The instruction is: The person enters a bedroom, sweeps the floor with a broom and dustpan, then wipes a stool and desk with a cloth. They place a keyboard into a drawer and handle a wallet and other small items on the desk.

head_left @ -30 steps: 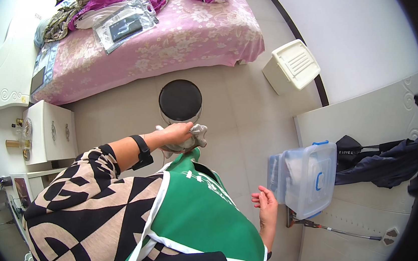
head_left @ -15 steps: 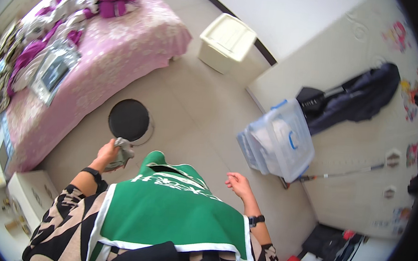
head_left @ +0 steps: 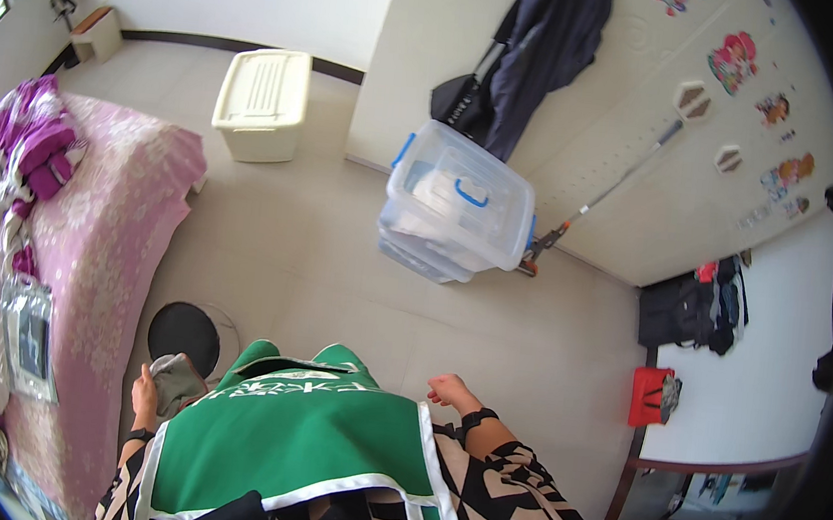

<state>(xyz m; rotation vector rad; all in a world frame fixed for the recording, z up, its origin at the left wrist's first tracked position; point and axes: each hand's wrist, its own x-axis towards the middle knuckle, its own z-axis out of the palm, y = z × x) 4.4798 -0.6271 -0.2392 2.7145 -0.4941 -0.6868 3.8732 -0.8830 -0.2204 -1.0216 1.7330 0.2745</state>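
My left hand point(head_left: 144, 396) is closed on a grey cloth point(head_left: 174, 383), which hangs beside my green apron point(head_left: 288, 448). Just beyond the cloth stands a low round stool point(head_left: 181, 330) with a black top and a pale rim, partly covered by the cloth. On the other side of the apron, my right hand point(head_left: 454, 393) hangs in the air with its fingers curled in. Nothing shows in it, and it touches nothing.
A bed point(head_left: 123, 232) with a pink flowered cover and heaped bedding stands at left. Ahead are a cream lidded box point(head_left: 263, 105) and a clear plastic bin point(head_left: 462, 199) with blue handles. A long-handled mop point(head_left: 604, 183) leans on the white wardrobe point(head_left: 641, 111); a red bag point(head_left: 651, 398) sits at right.
My view has swung to the right, so the bed and stool sit further left and more of the wardrobe shows. My left hand still holds the grey cloth.
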